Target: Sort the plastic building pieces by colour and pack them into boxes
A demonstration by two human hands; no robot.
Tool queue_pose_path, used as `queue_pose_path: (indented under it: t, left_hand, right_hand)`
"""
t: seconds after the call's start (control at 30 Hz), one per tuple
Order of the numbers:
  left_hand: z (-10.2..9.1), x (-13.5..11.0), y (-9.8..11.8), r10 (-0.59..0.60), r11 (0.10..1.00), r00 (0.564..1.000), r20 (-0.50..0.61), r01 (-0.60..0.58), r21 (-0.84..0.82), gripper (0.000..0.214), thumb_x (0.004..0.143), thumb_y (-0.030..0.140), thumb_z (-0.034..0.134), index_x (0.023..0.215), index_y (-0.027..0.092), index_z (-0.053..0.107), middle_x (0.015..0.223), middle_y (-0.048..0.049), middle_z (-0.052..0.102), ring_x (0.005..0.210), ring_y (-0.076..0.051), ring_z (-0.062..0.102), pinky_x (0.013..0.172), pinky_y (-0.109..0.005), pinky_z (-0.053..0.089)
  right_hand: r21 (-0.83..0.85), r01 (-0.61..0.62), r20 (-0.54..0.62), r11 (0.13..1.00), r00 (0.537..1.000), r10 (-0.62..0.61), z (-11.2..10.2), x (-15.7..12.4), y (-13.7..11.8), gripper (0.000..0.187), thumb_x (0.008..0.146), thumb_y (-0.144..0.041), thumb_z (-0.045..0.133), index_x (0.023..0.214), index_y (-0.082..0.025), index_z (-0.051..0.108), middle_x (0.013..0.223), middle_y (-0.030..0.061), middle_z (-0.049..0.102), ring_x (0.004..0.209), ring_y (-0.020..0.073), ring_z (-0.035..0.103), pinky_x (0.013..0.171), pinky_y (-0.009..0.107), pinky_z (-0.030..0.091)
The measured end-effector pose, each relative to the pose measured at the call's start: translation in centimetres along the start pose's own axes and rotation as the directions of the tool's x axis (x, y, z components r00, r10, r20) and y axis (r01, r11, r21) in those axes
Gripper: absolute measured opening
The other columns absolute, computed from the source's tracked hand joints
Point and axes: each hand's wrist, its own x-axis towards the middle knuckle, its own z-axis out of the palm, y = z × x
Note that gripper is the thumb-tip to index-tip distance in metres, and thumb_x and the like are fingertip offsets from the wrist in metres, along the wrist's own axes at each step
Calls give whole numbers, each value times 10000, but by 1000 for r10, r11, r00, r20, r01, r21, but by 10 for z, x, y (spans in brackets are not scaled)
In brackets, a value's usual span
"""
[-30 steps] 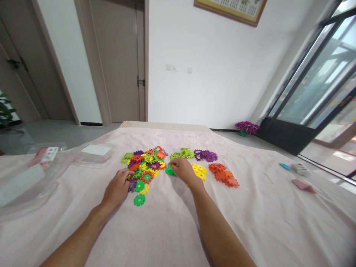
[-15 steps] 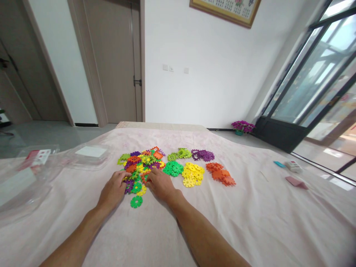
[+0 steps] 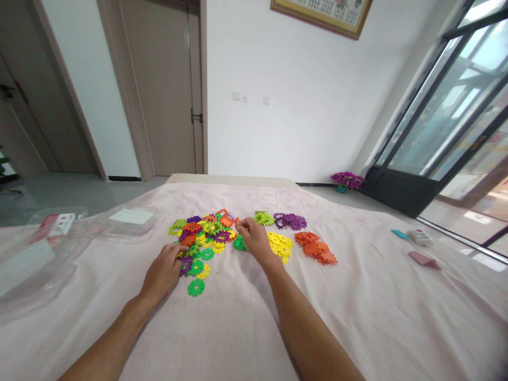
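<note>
A mixed heap of flower-shaped plastic discs (image 3: 206, 233) in several colours lies on the cloth. My left hand (image 3: 162, 270) rests at the heap's near left edge, fingers apart and touching discs, gripping none that I can see. To the right, my right hand (image 3: 256, 241) pinches an orange disc (image 3: 237, 221) above the sorted piles. It partly covers the green pile (image 3: 238, 243) and the yellow pile (image 3: 281, 245). Beyond are a light green pile (image 3: 264, 218) and a purple pile (image 3: 291, 221). An orange pile (image 3: 316, 248) lies farther right. One green disc (image 3: 196, 288) sits apart near me.
Clear plastic containers (image 3: 129, 225) stand on the left of the pink tablecloth (image 3: 238, 338). At the right are a blue item (image 3: 399, 234), a small white box (image 3: 419, 237) and a folded pink piece (image 3: 424, 260).
My right hand has lifted an orange disc from the heap's near side and moved right and away from me, over the green pile. My left hand has stayed at the heap.
</note>
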Motion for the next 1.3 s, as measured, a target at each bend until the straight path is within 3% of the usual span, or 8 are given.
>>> queue_pose_path:
  t: [0.23,0.47,0.63,0.8,0.9,1.03,1.17,1.3]
  left_hand:
    - [-1,0,1,2,1000,1000,-17,-3,-11,371,809,189,421,1081,236,669,1237,-47,592,1186,-215,581,1074,-352,426]
    - [-1,-1,0,-11,1000,1000,18,11,-26,361,829,183,408,1100,228,642,1245,-54,569,1203,-221,553,1113,-383,386]
    - [-2,-1,1,-13,999,1000,21,14,-34,355,832,177,405,1098,224,636,1241,-58,563,1195,-221,549,1109,-388,390]
    - [-2,0,2,-9,1000,1000,10,9,-25,363,821,180,409,1092,222,648,1231,-56,578,1190,-218,561,1107,-375,392]
    - [-3,0,3,-11,1000,1000,-1,11,-19,375,806,182,416,1088,221,659,1231,-55,587,1187,-223,571,1093,-369,408]
    - [-3,0,5,-12,1000,1000,3,12,-20,384,806,164,403,1091,212,655,1221,-64,585,1197,-215,561,1093,-359,405]
    - [-3,0,4,-3,1000,1000,14,4,-31,384,807,148,395,1094,209,643,1223,-63,575,1195,-204,557,1095,-351,402]
    - [-3,0,5,-8,999,1000,-5,7,-38,391,797,138,399,1093,216,642,1225,-57,574,1217,-204,547,1097,-347,402]
  right_hand:
    - [-267,-256,-195,929,958,208,-70,10,54,145,854,-308,584,798,-191,649,764,16,683,714,154,597,623,244,335]
    - [-388,-576,-411,719,807,424,-116,-4,89,233,877,-377,535,890,-204,691,855,66,710,822,214,641,655,279,375]
    - [-351,-698,-529,625,698,483,-135,-14,97,282,883,-390,538,1004,-206,715,983,112,698,908,254,644,737,318,426]
    - [-337,-655,-590,676,706,391,-129,-9,86,319,887,-354,543,1120,-198,694,1182,145,609,953,238,630,779,318,443]
    - [-344,-485,-468,804,831,301,-106,3,66,265,876,-275,541,1068,-194,706,1095,102,666,967,209,622,820,294,440]
    - [-195,-143,-67,970,989,133,-49,10,31,187,840,-201,562,930,-189,726,917,27,729,834,153,643,777,248,447]
    - [-61,38,381,997,924,-12,11,-9,3,98,787,-250,673,843,-199,736,795,-15,720,726,130,631,641,215,406]
    - [-178,77,523,981,852,28,42,-35,-18,258,695,-415,784,866,-229,731,808,-20,700,714,140,607,579,220,349]
